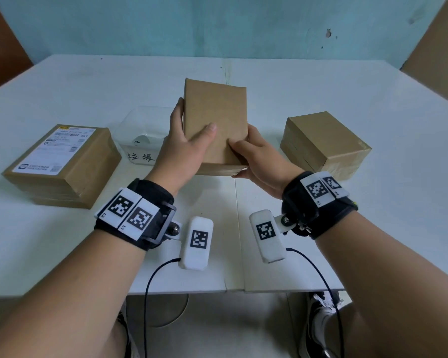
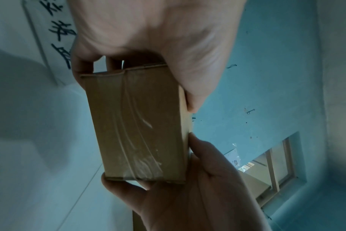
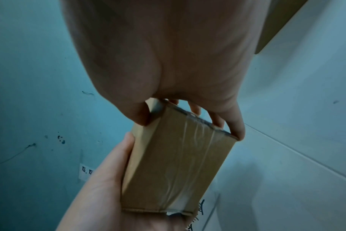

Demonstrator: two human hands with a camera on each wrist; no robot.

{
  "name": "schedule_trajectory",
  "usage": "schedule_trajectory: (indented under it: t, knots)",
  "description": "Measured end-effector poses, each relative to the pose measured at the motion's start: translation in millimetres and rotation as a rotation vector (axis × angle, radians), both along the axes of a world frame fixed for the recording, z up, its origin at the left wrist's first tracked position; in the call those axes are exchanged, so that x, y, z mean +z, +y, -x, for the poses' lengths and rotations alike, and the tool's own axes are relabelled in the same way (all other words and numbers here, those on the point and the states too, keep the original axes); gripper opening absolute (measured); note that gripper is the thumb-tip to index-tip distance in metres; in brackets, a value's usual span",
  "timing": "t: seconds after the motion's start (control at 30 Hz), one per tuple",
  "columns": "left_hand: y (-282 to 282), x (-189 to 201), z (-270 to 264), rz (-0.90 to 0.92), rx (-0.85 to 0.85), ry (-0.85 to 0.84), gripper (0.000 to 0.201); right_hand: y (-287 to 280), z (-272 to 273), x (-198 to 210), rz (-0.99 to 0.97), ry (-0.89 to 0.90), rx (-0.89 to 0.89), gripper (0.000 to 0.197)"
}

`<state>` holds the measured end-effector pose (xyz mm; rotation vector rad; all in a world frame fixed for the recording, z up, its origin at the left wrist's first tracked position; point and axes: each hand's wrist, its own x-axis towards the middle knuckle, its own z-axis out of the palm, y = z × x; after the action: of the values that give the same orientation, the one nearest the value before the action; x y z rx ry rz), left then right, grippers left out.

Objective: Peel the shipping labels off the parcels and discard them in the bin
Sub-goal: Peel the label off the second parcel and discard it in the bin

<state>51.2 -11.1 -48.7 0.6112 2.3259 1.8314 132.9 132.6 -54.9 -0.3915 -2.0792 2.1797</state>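
I hold a plain brown parcel [image 1: 215,117] lifted above the middle of the table. My left hand [image 1: 185,140] grips its left side, thumb across the upper face. My right hand [image 1: 254,151] grips its near right corner, thumb on top. No label shows on the faces in view. In the left wrist view the parcel's taped end [image 2: 136,125] sits between my left hand [image 2: 148,39] and my right hand [image 2: 188,195]. A second parcel [image 1: 62,161] with a white shipping label [image 1: 55,148] lies at the left. The clear bin [image 1: 140,130] stands behind my left hand.
A third brown parcel [image 1: 323,143] with no label showing rests at the right. The white table [image 1: 62,241] ends at its near edge just under my forearms. A teal wall stands behind the table. The bin carries a handwritten paper tag [image 1: 141,157].
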Motion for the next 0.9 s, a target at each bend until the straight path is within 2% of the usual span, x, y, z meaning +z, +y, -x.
schedule_trajectory:
  t: [0.23,0.33,0.47,0.6,0.67,0.77,0.9]
  knots:
    - [2.3,-1.8,-4.6,0.06,0.018,0.047,0.087,0.2,0.7,-0.1,0.038,-0.007,-0.041,0.061]
    - [4.0,-3.3,-6.6,0.091,0.016,0.089,0.085,0.0,1.2,0.5,0.071,-0.019,-0.07,0.073]
    - [4.6,-4.8,-6.4,0.105,0.01,0.093,0.089,0.4,1.7,-2.1,0.1,-0.013,-0.083,0.067]
    - [4.2,-4.3,-5.9,0.095,0.004,0.073,0.088,1.6,0.6,-1.4,0.132,-0.019,-0.077,0.076]
    - [4.2,-3.9,-5.7,0.092,0.0,0.077,0.087,0.7,0.8,-1.6,0.121,-0.014,-0.085,0.07]
    - [3.8,-2.5,-5.7,0.095,-0.001,0.079,0.086,-0.2,2.0,-4.7,0.096,-0.006,-0.096,0.049]
    - [2.3,-2.3,-4.7,0.084,0.002,0.07,0.083,-0.1,1.4,-2.7,0.089,-0.013,-0.075,0.05]
